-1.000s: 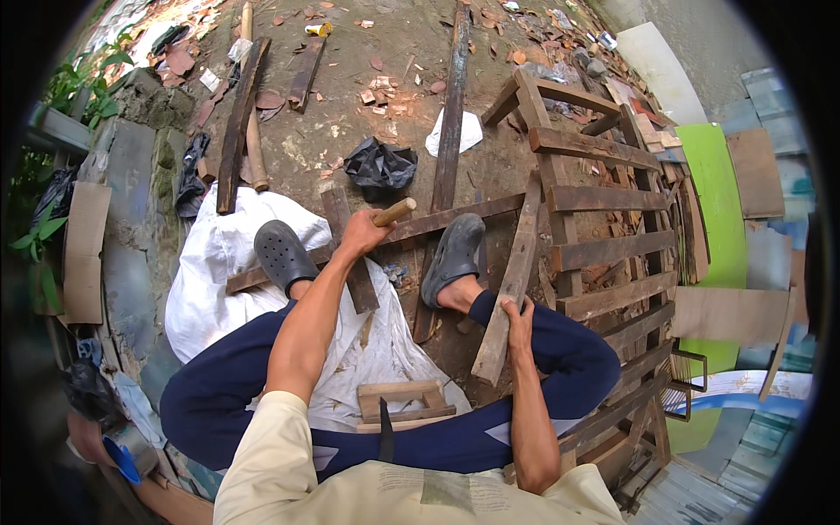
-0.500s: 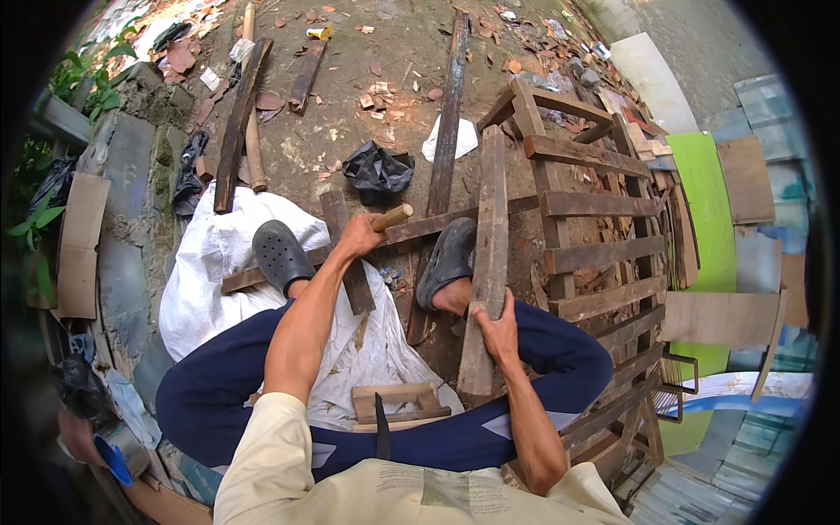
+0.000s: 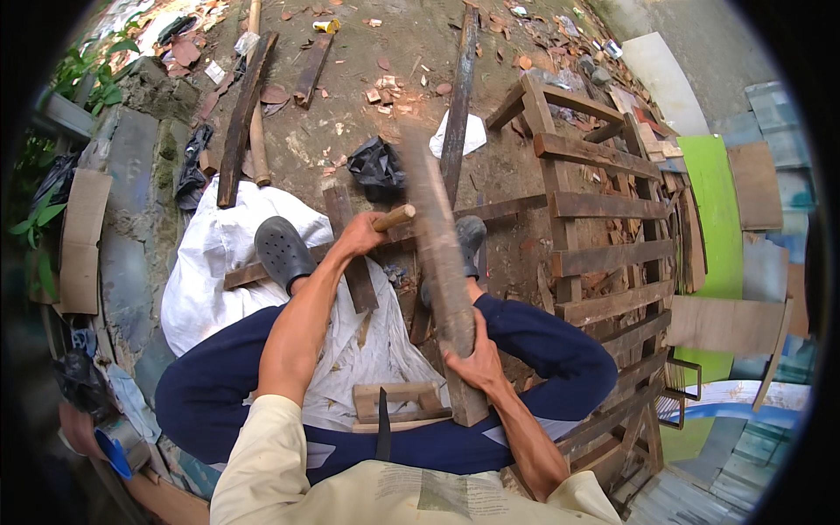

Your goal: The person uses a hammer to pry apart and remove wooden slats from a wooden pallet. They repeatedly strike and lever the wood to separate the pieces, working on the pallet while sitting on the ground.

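My right hand (image 3: pixel 477 357) grips a long, rough wooden beam (image 3: pixel 442 262) near its lower end, fingers wrapped round it. The beam tilts up and away between my legs, its far end blurred by motion. My left hand (image 3: pixel 359 234) is closed around a short round wooden handle (image 3: pixel 395 218); whatever lies at its other end is hidden. Beneath that hand a dark flat board (image 3: pixel 354 280) lies across a longer plank (image 3: pixel 512 207) on the ground. A small wooden frame (image 3: pixel 398 402) lies on the white sack (image 3: pixel 367 350) close to my lap.
A slatted wooden pallet (image 3: pixel 604 261) stands at my right, beside a green panel (image 3: pixel 713 210). Ahead lie dark beams (image 3: pixel 245 122), a black plastic bag (image 3: pixel 376 171) and wood scraps (image 3: pixel 385 92). A low concrete wall (image 3: pixel 131 201) runs along my left.
The beam in my right hand has swung left and its lower end has come nearer to my lap. My left hand stays on the handle, almost still.
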Demonstrator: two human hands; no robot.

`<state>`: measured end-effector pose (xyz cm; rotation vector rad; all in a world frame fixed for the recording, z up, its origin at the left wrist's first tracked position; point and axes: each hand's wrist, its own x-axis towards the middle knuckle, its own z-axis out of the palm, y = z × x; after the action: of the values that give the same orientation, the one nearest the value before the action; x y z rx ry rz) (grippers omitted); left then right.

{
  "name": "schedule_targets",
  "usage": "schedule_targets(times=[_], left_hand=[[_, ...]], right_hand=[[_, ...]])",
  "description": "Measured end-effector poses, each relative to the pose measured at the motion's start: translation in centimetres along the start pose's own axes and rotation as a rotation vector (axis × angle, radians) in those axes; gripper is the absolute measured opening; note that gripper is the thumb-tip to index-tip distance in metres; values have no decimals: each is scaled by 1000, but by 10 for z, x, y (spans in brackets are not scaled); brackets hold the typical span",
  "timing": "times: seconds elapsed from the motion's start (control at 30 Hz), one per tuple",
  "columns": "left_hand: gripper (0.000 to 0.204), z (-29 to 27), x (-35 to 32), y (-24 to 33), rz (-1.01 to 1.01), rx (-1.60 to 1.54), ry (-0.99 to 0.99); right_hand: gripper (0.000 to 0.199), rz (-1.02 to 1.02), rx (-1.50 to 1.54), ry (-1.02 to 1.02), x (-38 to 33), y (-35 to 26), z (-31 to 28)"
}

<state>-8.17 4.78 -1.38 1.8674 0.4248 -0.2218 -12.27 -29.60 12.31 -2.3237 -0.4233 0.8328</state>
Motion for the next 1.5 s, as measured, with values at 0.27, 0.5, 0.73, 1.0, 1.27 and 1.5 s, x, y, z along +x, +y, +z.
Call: schedule_targets(times=[0.27, 0.5, 0.73, 1.0, 1.27, 1.5], left_hand=[[23, -3, -7, 2, 21, -56, 13], [18, -16, -14, -10, 64, -164, -20], [35, -13, -11, -20, -58, -135, -54], [16, -10, -20, -9, 25, -202, -20], [25, -33, -10, -17, 28, -149, -53], [23, -21, -18, -26, 14, -189, -42]], right_hand=[[86, 289, 306, 379, 37, 43, -25], [96, -57, 140, 192, 2, -22, 3], [95, 129, 123, 80, 20, -46, 4], [86, 141, 221, 328, 15, 1, -12], [99, -85, 140, 137, 0, -15, 12], [100, 122, 125, 201, 15, -24, 24]])
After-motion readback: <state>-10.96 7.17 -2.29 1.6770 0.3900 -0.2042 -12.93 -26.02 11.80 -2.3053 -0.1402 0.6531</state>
